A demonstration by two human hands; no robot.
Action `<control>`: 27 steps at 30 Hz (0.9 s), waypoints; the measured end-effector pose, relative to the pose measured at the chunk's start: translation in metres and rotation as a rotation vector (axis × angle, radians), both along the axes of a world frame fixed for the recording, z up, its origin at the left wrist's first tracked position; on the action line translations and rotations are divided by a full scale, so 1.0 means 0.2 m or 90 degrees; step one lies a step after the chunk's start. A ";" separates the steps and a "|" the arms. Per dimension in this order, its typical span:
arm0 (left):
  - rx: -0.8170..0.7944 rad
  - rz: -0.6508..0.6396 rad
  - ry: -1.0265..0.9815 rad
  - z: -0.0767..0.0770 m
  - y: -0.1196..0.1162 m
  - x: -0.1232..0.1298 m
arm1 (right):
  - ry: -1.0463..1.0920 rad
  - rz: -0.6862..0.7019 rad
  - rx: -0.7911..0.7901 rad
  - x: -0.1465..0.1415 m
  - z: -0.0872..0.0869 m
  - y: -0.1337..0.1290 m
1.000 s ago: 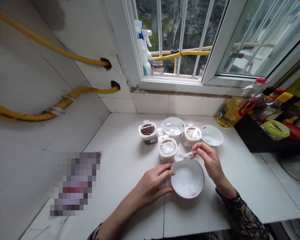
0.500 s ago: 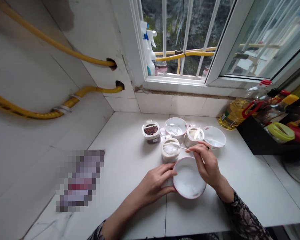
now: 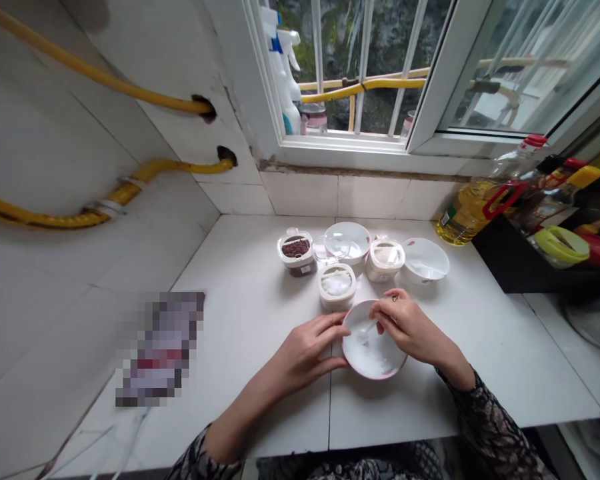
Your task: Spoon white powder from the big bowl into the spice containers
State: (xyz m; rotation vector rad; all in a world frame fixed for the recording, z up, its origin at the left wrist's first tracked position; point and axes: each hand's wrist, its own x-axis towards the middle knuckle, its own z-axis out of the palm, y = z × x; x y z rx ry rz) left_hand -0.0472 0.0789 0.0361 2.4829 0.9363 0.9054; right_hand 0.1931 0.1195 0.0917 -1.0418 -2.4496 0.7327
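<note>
A white bowl with a pink rim (image 3: 375,365) stands on the counter near me. My left hand (image 3: 307,348) grips its left side, thumb and fingers around the rim. Between the fingertips of my right hand (image 3: 405,325) is a small white spoon (image 3: 365,335), its head down inside the bowl. White grains seem to lie in the bowl, but they blend with its white surface. Just behind it sits an open jar of white granules (image 3: 337,285). Farther back are a jar of dark reddish grains (image 3: 297,252) and a jar of pale powder (image 3: 385,259).
Two more white bowls stand behind, one in the middle (image 3: 355,233) and one on the right (image 3: 427,260). An oil bottle (image 3: 463,213) and a black rack of condiments (image 3: 505,267) fill the right back. A blurred-out item (image 3: 163,350) lies at left.
My right hand has brought the spoon from the jar of white granules forward into the bowl. My left hand keeps its hold on the rim. The view has shifted slightly.
</note>
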 end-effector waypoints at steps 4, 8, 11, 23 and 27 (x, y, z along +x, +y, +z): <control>0.000 -0.001 -0.001 0.00 0.00 0.00 | 0.021 0.037 -0.024 -0.02 0.01 -0.02; -0.004 -0.002 0.000 0.01 0.00 0.00 | 0.063 0.054 -0.078 -0.03 0.02 -0.03; -0.003 -0.002 -0.002 0.01 0.00 0.00 | 0.092 0.030 -0.126 -0.03 0.02 -0.03; -0.007 -0.001 0.002 0.01 0.00 0.00 | 0.346 -0.138 -0.474 0.03 0.01 0.03; -0.017 -0.002 -0.003 0.02 0.00 0.00 | 0.384 -0.183 -0.436 0.03 0.01 0.05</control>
